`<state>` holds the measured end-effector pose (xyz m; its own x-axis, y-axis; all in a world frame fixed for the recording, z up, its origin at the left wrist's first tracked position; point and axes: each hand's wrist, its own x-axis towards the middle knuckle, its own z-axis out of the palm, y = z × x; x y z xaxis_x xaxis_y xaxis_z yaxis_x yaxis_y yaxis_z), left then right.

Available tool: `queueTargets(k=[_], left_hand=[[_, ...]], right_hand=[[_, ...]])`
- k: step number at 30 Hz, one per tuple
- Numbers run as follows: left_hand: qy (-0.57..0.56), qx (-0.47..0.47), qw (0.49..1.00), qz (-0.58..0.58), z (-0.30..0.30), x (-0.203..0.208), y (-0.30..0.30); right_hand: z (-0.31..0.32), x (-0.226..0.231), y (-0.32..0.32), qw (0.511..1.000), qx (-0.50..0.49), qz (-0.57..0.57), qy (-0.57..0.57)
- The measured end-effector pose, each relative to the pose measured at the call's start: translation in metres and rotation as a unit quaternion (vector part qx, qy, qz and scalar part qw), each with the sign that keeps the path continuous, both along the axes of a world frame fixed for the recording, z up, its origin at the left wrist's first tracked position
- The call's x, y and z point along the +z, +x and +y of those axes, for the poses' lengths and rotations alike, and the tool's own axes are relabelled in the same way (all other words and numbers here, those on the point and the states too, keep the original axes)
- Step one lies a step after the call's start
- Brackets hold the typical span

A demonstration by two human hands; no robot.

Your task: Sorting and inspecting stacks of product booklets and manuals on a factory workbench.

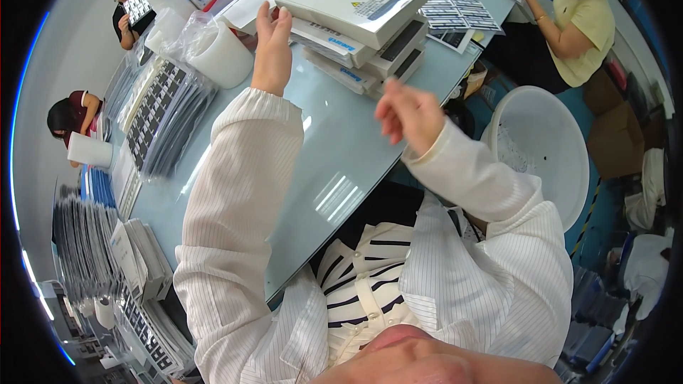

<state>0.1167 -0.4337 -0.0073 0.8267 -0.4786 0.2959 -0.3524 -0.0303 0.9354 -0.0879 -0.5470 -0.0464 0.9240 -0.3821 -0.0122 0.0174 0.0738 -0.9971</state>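
Observation:
A stack of flat white boxes [352, 0] with blue lettering stands on the glossy table, its layers offset. My left hand [273, 50] reaches up to the stack's left corner. Its fingers are stretched out, the tips touching or very close to the top box's edge. My right hand [411, 117] hovers in front of the stack's lower right, near the table edge. Its fingers are curled in and slightly blurred, and no object shows in them.
Rolls of white foam [220, 57] and bagged sheets with dark key patterns [160, 110] lie at left. Patterned strips [459, 3] lie beyond the stack. A large white bin [548, 149] stands right of the table. A co-worker in a yellow top [583, 21] sits at far right.

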Motion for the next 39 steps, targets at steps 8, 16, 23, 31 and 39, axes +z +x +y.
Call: queueTargets(k=[8,16,23,31,39], left_hand=[[-0.013,0.086,0.994,-0.059,0.071,-0.026,0.001],[0.205,0.183,0.959,-0.065,0.240,-0.044,-0.042],[0.198,0.382,0.893,-0.134,0.350,-0.026,-0.116],[0.375,0.628,0.598,-0.328,0.492,-0.010,-0.149],[0.478,0.579,0.653,0.103,0.568,0.024,-0.103]], right_hand=[[0.055,-0.010,-0.003,0.858,0.191,-0.262,-0.399],[0.098,-0.001,0.021,0.781,0.322,-0.312,-0.434],[0.152,-0.007,0.048,0.748,0.433,-0.315,-0.394],[0.188,-0.028,0.067,0.754,0.510,-0.223,-0.349],[0.194,-0.026,0.079,0.818,0.531,0.032,-0.219]])
